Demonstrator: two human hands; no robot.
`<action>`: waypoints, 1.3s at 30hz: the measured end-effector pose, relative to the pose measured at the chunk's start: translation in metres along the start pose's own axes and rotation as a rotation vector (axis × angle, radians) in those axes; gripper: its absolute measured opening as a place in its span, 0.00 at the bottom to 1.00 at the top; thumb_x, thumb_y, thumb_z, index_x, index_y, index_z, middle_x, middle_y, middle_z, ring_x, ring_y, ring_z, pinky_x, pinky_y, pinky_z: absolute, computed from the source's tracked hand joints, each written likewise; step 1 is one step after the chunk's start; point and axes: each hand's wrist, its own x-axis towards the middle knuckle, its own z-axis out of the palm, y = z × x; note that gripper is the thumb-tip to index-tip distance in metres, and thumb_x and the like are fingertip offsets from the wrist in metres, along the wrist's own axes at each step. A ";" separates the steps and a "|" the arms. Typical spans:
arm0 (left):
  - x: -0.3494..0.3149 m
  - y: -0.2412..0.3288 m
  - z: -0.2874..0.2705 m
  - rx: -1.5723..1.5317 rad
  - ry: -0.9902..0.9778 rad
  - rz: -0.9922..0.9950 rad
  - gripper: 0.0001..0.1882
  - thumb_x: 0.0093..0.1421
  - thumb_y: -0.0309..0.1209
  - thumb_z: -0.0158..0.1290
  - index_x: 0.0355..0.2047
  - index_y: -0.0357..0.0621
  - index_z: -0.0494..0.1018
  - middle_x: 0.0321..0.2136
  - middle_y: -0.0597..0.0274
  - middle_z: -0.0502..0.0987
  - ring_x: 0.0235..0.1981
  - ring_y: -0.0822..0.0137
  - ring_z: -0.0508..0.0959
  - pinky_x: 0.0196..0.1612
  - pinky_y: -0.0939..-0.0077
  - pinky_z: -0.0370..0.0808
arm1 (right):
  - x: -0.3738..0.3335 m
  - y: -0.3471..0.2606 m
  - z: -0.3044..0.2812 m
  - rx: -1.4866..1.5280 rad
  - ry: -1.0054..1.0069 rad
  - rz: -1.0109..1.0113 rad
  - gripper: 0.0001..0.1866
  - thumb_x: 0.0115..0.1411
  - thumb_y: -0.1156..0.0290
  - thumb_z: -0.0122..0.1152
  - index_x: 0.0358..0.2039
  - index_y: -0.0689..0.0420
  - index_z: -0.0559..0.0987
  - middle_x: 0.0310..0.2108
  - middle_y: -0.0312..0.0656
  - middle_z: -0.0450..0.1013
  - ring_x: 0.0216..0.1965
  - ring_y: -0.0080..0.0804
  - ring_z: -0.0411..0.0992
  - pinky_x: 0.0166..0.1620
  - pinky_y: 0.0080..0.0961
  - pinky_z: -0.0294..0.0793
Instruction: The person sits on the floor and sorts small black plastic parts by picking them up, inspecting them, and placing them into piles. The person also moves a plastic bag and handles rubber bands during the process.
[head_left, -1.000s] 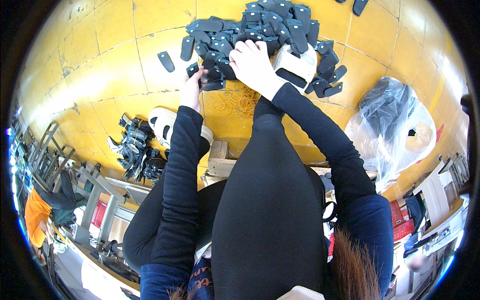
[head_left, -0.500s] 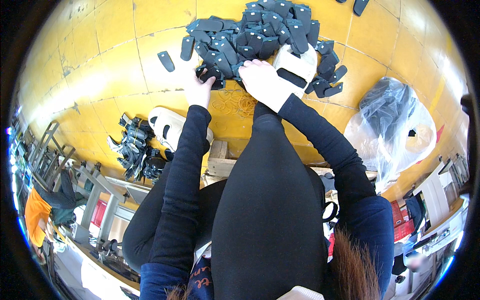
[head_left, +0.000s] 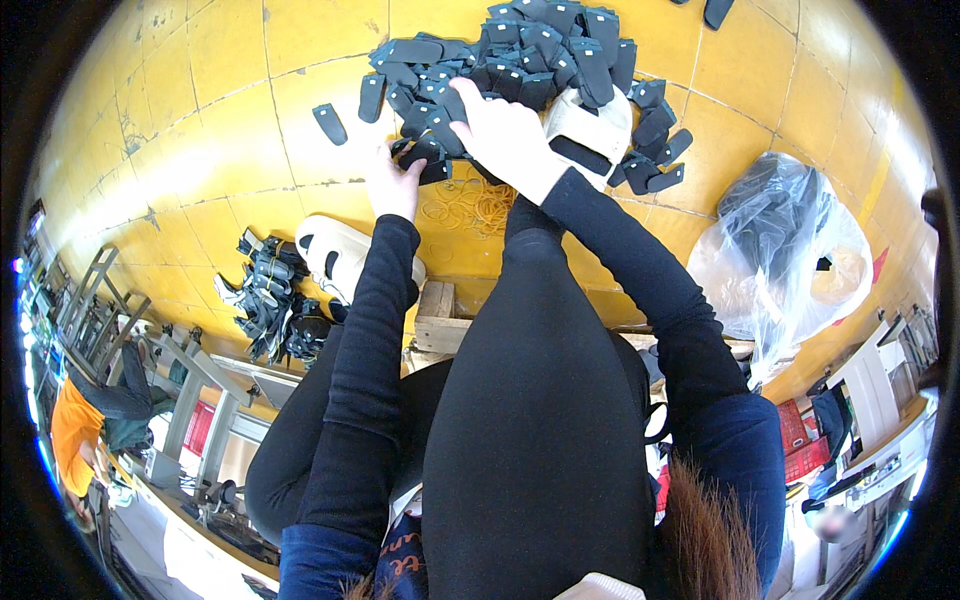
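Note:
A heap of flat, dark blue-black pieces [head_left: 505, 60] lies on the yellow floor in front of me; each is long with a rounded end and many carry a small white tag. At the heap's near left edge, my left hand [head_left: 392, 185] is closed around a few dark pieces [head_left: 428, 158], thumb on the near side. My right hand [head_left: 505, 135] is over the near middle of the heap, palm down, with thumb and forefinger apart above the pieces. Its other fingers are partly hidden. Loose yellow rubber bands [head_left: 478, 207] lie on the floor just below the hands.
My white slip-on shoes [head_left: 345, 255] are on both sides, the right one [head_left: 603, 118] against the heap. Banded dark bundles [head_left: 275, 290] lie at the left. A clear plastic bag [head_left: 785, 245] with dark contents sits at the right. One dark piece [head_left: 329, 124] lies apart.
My right hand has moved up and left over the heap, and its thumb and forefinger have spread. The left hand has stayed at the heap's edge with its dark pieces.

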 end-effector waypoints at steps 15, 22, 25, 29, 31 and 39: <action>-0.001 0.000 -0.007 -0.450 0.087 -0.189 0.11 0.57 0.28 0.56 0.38 0.37 0.72 0.27 0.64 0.75 0.26 0.75 0.71 0.36 0.79 0.70 | -0.001 0.012 0.019 -0.208 0.087 -0.052 0.08 0.57 0.64 0.57 0.34 0.52 0.74 0.20 0.41 0.74 0.20 0.37 0.75 0.23 0.30 0.73; 0.020 -0.006 0.004 -0.721 0.206 -0.277 0.12 0.62 0.31 0.50 0.42 0.36 0.70 0.30 0.61 0.72 0.31 0.70 0.71 0.39 0.75 0.70 | -0.007 0.017 0.002 -0.087 0.080 0.009 0.06 0.59 0.63 0.56 0.35 0.48 0.75 0.18 0.41 0.74 0.20 0.39 0.75 0.25 0.33 0.74; 0.033 -0.022 -0.002 -0.377 0.087 -0.296 0.11 0.60 0.30 0.52 0.40 0.36 0.71 0.32 0.59 0.74 0.32 0.69 0.72 0.41 0.74 0.70 | -0.003 0.019 -0.006 -0.010 0.059 0.052 0.07 0.59 0.63 0.56 0.36 0.48 0.76 0.18 0.43 0.74 0.22 0.41 0.76 0.26 0.34 0.74; 0.029 -0.021 -0.009 0.045 0.237 -0.105 0.16 0.52 0.31 0.58 0.42 0.42 0.73 0.37 0.53 0.73 0.43 0.55 0.73 0.49 0.63 0.68 | 0.005 0.019 -0.016 0.008 0.064 0.031 0.06 0.59 0.62 0.54 0.33 0.49 0.74 0.19 0.42 0.75 0.21 0.41 0.75 0.26 0.37 0.74; 0.023 -0.009 -0.009 0.043 0.352 -0.056 0.16 0.51 0.29 0.58 0.41 0.44 0.73 0.41 0.52 0.73 0.46 0.53 0.71 0.50 0.60 0.66 | 0.007 0.017 -0.020 0.039 0.066 0.039 0.06 0.60 0.62 0.53 0.33 0.49 0.75 0.20 0.42 0.75 0.22 0.41 0.76 0.26 0.37 0.74; 0.019 0.043 0.002 -0.104 0.193 0.188 0.20 0.46 0.29 0.63 0.39 0.45 0.70 0.33 0.57 0.72 0.38 0.56 0.72 0.42 0.64 0.69 | 0.030 0.006 -0.011 0.280 0.081 0.037 0.09 0.58 0.72 0.58 0.40 0.57 0.76 0.19 0.45 0.74 0.20 0.38 0.75 0.28 0.32 0.73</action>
